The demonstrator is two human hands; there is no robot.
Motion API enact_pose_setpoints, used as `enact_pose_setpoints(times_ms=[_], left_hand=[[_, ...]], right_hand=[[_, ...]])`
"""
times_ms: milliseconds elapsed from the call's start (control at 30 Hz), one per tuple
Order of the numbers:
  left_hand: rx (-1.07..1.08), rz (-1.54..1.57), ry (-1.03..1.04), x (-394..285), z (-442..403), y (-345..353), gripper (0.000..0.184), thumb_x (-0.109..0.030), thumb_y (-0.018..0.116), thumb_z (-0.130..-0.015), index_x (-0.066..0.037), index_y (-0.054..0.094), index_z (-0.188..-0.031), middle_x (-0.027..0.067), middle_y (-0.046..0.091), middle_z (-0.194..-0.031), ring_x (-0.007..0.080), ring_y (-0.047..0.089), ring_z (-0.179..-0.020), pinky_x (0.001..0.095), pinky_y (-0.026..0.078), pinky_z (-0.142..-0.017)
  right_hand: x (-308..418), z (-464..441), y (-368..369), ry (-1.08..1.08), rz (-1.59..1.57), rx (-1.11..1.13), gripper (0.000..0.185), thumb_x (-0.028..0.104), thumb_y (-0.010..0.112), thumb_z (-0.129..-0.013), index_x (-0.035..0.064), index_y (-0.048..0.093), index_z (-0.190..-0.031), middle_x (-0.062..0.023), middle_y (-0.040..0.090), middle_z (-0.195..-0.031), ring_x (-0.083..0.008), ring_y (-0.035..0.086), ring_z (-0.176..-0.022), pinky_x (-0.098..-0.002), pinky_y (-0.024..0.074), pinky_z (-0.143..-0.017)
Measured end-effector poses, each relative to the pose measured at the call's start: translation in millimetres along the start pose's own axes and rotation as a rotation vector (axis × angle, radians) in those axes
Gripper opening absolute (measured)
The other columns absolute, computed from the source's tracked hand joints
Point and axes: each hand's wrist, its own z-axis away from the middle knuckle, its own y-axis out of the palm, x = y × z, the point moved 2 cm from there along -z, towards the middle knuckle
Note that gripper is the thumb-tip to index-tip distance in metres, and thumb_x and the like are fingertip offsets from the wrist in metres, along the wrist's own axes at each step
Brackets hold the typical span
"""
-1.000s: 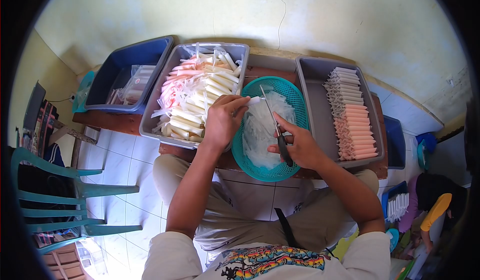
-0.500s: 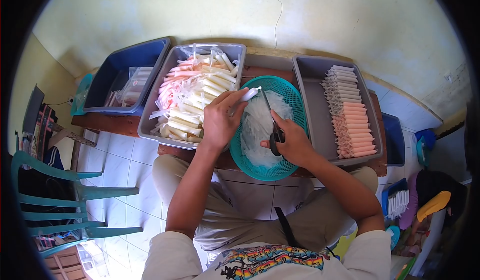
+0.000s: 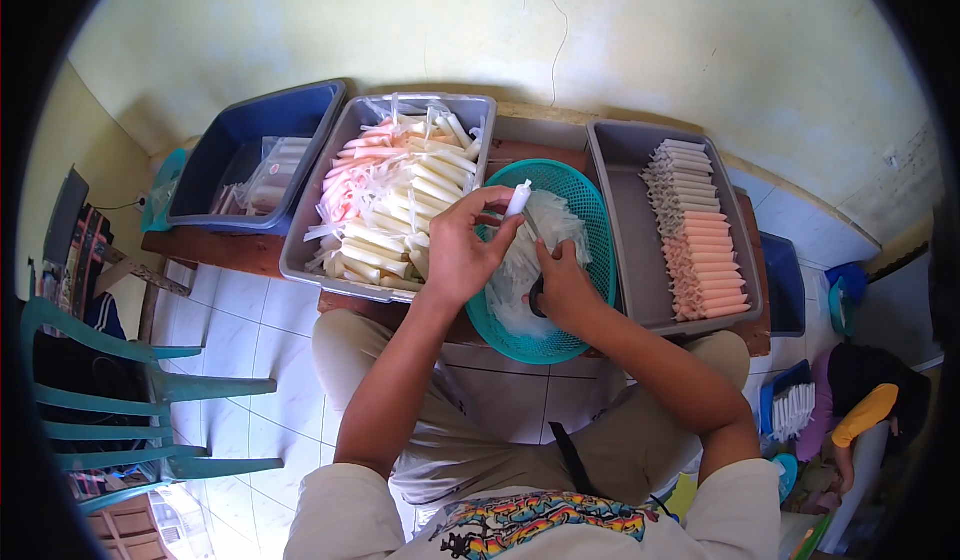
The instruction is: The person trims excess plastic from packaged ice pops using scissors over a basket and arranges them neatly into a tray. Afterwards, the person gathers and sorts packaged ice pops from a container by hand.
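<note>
My left hand (image 3: 468, 243) pinches a short white filled plastic tube (image 3: 518, 200), its tied tip pointing up and away from me. Scissors (image 3: 538, 298) sit in my right hand (image 3: 568, 285), with part of a blade showing close to the tube's lower end. My fingers cover most of the handles. Both hands are above a teal mesh basket (image 3: 603, 230) with a heap of clear plastic scraps (image 3: 520, 305) in it. Left of the basket, a grey bin (image 3: 350, 288) is piled with pale yellow and pink filled tubes (image 3: 440, 175) that have long loose plastic ends.
To the right, a grey bin (image 3: 635, 250) holds a neat row of white and pink tubes (image 3: 705, 250). A blue bin (image 3: 215, 165) with packets stands far left. All rest on a low wooden bench (image 3: 225, 250) by the wall. Another person (image 3: 870, 400) is at lower right.
My left hand has turned the tube more upright and moved slightly right. My right hand has come lower, and the scissors now point at the tube's lower end instead of its tip.
</note>
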Motion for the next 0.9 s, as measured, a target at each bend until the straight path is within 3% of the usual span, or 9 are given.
enact_pose_setpoints(times_ms=[67, 300, 467, 700, 800, 867, 900], left_hand=[[0.024, 0.014, -0.027, 0, 1, 1, 0.030, 0.002, 0.082, -0.090, -0.002, 0.074, -0.118, 0.0108, 0.079, -0.110, 0.0160, 0.077, -0.096, 0.0318, 0.064, -0.083], [0.041, 0.068, -0.041, 3, 5, 7, 0.031, 0.002, 0.083, -0.090, 0.001, 0.070, -0.118, 0.0106, 0.079, -0.105, 0.0175, 0.078, -0.096, 0.0324, 0.064, -0.084], [0.062, 0.081, -0.065, 5, 5, 10, 0.031, 0.004, 0.082, -0.090, 0.003, 0.069, -0.118, 0.0111, 0.078, -0.105, 0.0170, 0.078, -0.096, 0.0324, 0.065, -0.085], [0.077, 0.084, -0.073, 5, 4, 16, 0.032, 0.004, 0.082, -0.091, 0.002, 0.069, -0.119, 0.0109, 0.077, -0.107, 0.0151, 0.076, -0.101, 0.0316, 0.065, -0.087], [0.059, 0.113, -0.114, 3, 4, 19, 0.029, 0.003, 0.082, -0.091, 0.001, 0.070, -0.117, 0.0103, 0.077, -0.106, 0.0148, 0.076, -0.101, 0.0316, 0.066, -0.086], [0.043, 0.153, -0.137, 5, 5, 22, 0.027, 0.003, 0.082, -0.090, 0.000, 0.071, -0.114, 0.0098, 0.077, -0.105, 0.0147, 0.076, -0.100, 0.0317, 0.067, -0.085], [0.065, 0.183, -0.168, 8, 5, 24, 0.030, 0.002, 0.082, -0.091, 0.000, 0.068, -0.117, 0.0083, 0.076, -0.107, 0.0150, 0.075, -0.102, 0.0317, 0.066, -0.086]], right_hand=[[6, -1, -4, 0.036, 0.122, 0.036, 0.084, 0.022, 0.080, -0.091, -0.0037, 0.040, -0.160, -0.0247, 0.047, -0.132, -0.0469, 0.070, -0.105, -0.0525, 0.0593, -0.090], [18, -2, -11, 0.077, 0.310, 0.131, 0.084, 0.018, 0.080, -0.085, -0.0039, 0.043, -0.157, -0.0215, 0.050, -0.132, -0.0430, 0.070, -0.109, -0.0503, 0.0603, -0.090], [16, 0, -5, -0.001, 0.243, 0.080, 0.090, 0.017, 0.083, -0.079, -0.0091, 0.042, -0.155, -0.0219, 0.051, -0.132, -0.0414, 0.065, -0.122, -0.0494, 0.0600, -0.095], [7, -3, -14, -0.001, 0.110, 0.107, 0.084, 0.018, 0.083, -0.081, -0.0100, 0.045, -0.151, -0.0248, 0.052, -0.137, -0.0445, 0.066, -0.118, -0.0499, 0.0580, -0.100], [3, -4, -26, -0.117, -0.037, 0.042, 0.074, 0.018, 0.082, -0.084, -0.0079, 0.052, -0.146, -0.0248, 0.059, -0.127, -0.0439, 0.069, -0.112, -0.0492, 0.0581, -0.099], [7, 0, -48, -0.163, -0.235, -0.058, 0.063, 0.017, 0.083, -0.088, -0.0042, 0.059, -0.143, -0.0218, 0.069, -0.117, -0.0345, 0.074, -0.105, -0.0430, 0.0605, -0.091], [9, 2, -58, -0.162, -0.241, -0.065, 0.063, 0.017, 0.083, -0.088, -0.0042, 0.059, -0.143, -0.0218, 0.069, -0.117, -0.0345, 0.074, -0.105, -0.0430, 0.0605, -0.091]])
